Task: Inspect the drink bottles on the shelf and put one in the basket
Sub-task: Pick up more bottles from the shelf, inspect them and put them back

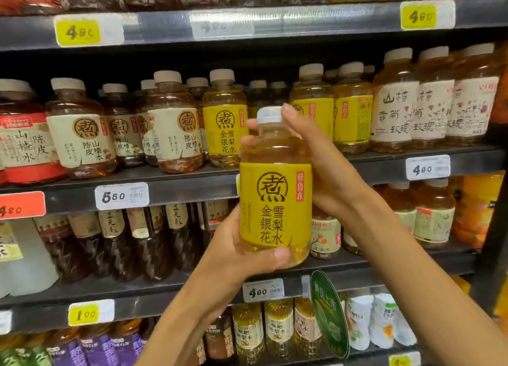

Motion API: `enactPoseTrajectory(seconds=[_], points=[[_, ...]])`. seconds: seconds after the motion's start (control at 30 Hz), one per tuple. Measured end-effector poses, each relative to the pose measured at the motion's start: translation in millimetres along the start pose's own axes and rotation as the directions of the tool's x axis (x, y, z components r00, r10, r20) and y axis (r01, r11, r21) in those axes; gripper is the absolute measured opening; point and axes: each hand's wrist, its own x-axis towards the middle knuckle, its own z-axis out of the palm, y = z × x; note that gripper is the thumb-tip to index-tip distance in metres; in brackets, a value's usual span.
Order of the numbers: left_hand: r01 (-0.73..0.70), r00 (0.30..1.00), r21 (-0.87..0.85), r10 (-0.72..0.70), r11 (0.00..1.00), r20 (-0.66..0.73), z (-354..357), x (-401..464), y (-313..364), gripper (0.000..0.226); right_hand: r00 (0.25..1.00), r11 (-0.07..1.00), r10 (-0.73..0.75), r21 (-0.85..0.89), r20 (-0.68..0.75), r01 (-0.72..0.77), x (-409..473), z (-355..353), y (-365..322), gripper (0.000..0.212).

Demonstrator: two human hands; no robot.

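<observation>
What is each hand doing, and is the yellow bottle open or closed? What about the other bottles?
Yellow-label bottle: upright, cap on, held off the shelf, label facing the camera.
Left hand: grips the bottle's base.
Right hand: holds its upper part, fingers by the cap.
Shelf bottles: standing upright, capped.
Basket: not in view.

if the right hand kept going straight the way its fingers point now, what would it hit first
Probably the yellow-label bottles standing on the shelf just left of the held bottle. The right hand points up-left past the cap; depth is unclear.

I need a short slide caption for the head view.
Both hands, left hand and right hand, hold a yellow-label bottle before shelves.
</observation>
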Motion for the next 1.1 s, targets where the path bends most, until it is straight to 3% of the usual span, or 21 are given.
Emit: enactPoseTrajectory(seconds=[0.13,0.33,0.43,0.57,0.67,0.83,0.93,1.03,1.1], points=[[0.033,0.998,-0.031,-0.032,0.999,0.049,-5,-13,-3,0.061,0.997,1.0,0.015,0.026,0.07,-0.017,-1,7,6,0.031],[0.094,0.995,0.075,-0.095,0.993,0.017,-10,-29,4,0.088,0.99,1.0,-0.005,-0.026,-0.138,0.001,-13,21,21,0.033],[0.11,0.988,0.196,-0.085,0.974,-0.129,0,-31,4,0.073,0.984,1.0,0.001,-0.018,-0.178,-0.005,-17,30,30,0.029],[0.102,0.975,0.167,-0.066,0.981,-0.213,0,-35,2,0.058,0.992,0.999,0.004,0.033,-0.128,0.0,-19,26,31,0.031],[0.106,0.99,0.065,-0.099,0.992,-0.098,-4,-39,7,0.052,0.999,0.992,-0.015,0.123,-0.049,0.02,-17,17,29,0.026],[0.218,0.971,-0.198,-0.193,0.956,0.139,5,-44,6,0.06,0.991,0.975,0.0,0.221,0.132,-0.03,-14,18,24,0.031],[0.252,0.965,-0.27,-0.219,0.929,0.146,5,-43,1,0.067,0.995,0.981,-0.035,0.195,0.092,0.016,-15,18,25,0.028],[0.27,0.959,-0.167,-0.249,0.948,0.136,1,-42,1,0.092,0.997,0.98,-0.076,0.186,0.033,0.068,-19,17,27,0.027],[0.23,0.969,-0.04,-0.225,0.972,0.105,1,-41,6,0.095,0.995,0.987,-0.094,0.13,-0.021,0.096,-20,17,27,0.027]])
